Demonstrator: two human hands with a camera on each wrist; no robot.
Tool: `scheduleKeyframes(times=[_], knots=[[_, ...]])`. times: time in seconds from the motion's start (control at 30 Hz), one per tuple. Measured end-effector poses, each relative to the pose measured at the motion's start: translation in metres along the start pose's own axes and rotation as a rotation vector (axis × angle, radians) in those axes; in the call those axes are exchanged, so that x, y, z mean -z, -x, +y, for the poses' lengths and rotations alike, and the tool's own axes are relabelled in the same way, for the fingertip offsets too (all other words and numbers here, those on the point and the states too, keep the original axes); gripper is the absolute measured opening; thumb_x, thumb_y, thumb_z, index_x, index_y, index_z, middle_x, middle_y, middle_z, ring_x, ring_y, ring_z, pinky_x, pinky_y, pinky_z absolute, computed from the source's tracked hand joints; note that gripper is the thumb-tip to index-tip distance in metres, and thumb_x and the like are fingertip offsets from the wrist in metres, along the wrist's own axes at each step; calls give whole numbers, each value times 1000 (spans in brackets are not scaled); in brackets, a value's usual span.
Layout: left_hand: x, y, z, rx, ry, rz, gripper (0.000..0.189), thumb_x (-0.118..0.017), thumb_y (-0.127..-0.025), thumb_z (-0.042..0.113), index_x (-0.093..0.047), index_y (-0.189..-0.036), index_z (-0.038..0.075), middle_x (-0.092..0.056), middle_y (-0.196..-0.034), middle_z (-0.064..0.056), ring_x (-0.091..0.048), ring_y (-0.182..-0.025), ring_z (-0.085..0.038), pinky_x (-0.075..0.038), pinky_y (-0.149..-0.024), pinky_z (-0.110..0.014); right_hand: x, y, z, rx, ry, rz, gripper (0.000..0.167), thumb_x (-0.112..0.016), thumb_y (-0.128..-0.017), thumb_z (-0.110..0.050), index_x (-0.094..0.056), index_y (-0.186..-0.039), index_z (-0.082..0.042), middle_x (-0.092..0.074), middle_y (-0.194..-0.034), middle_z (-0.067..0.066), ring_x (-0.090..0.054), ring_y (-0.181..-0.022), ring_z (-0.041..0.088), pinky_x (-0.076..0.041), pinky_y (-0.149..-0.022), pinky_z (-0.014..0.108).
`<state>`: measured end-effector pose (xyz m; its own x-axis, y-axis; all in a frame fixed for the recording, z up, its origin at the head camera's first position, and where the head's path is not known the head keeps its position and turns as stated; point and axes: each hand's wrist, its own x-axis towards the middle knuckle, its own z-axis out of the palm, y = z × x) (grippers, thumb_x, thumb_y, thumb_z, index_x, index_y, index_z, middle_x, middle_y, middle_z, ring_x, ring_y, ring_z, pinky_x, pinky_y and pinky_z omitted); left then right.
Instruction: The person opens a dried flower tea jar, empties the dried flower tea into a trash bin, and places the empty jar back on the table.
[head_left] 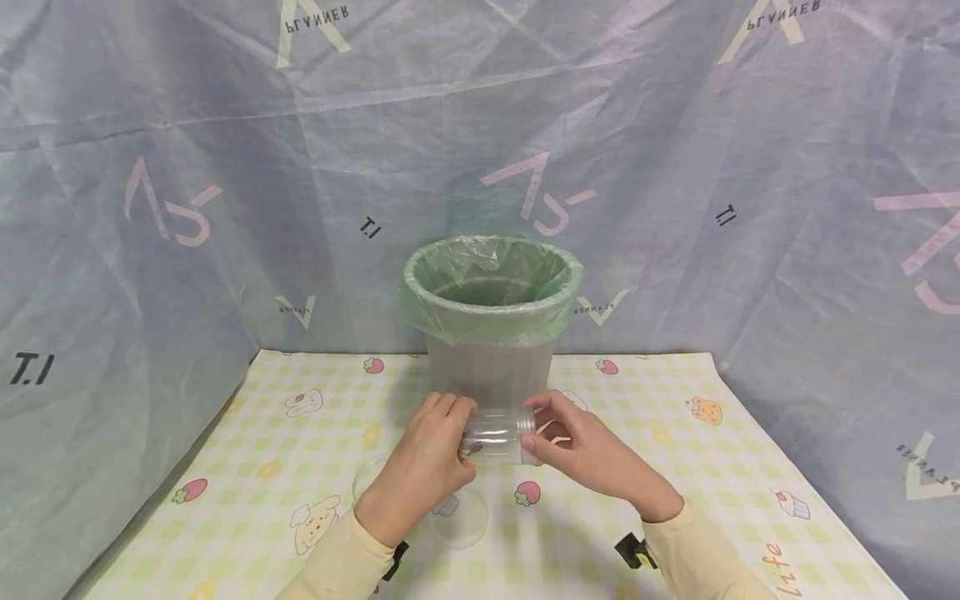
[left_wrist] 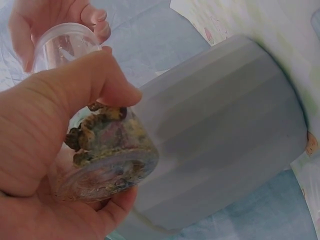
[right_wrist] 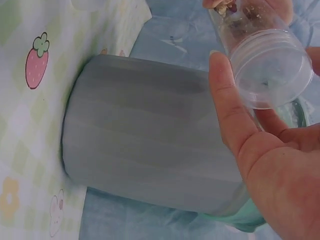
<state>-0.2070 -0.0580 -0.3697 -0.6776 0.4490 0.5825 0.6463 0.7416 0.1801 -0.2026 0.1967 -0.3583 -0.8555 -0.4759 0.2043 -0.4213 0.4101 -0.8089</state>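
A clear plastic jar (head_left: 497, 435) lies sideways between the two hands, in front of the bin. My left hand (head_left: 431, 454) grips its base end, thumb and fingers around the wall. Dried brown and yellowish bits (left_wrist: 95, 130), perhaps dried flowers, gather near that base in the left wrist view. At the other end, my right hand (head_left: 588, 450) holds the ringed rim between curled thumb and fingers. That end looks covered by a clear lid (right_wrist: 272, 70) in the right wrist view, though the transparent plastic makes this hard to tell.
Behind the hands stands a grey bin (head_left: 487, 367) lined with a green plastic bag (head_left: 495, 325). Two clear round plastic pieces, one nearer (head_left: 459, 518) and one partly behind the left wrist, lie on the checked tablecloth (head_left: 247, 508). Grey-blue curtains (head_left: 315, 167) enclose the back and sides.
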Motion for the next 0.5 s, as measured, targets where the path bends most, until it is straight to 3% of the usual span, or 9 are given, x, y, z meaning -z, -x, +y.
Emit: scheduleKeyframes(times=[0.13, 0.5], knots=[[0, 0, 0, 5, 9, -11, 53, -79, -58, -7, -66, -109, 5, -63, -98, -4, -54, -92, -23, -50, -87, -39, 0, 0, 1, 30, 13, 3, 49, -69, -101, -32, -49, -141, -11, -63, -121, 4, -70, -103, 19, -59, -90, 32], [0, 0, 0, 7, 7, -21, 53, -79, -59, -6, -66, -109, 5, -63, -99, -4, -55, -94, -24, -50, -87, -39, -1, 0, 4, 130, -7, 2, 52, -74, -97, -22, -47, -139, -9, -58, -128, 11, -68, -107, 25, -60, -88, 35]])
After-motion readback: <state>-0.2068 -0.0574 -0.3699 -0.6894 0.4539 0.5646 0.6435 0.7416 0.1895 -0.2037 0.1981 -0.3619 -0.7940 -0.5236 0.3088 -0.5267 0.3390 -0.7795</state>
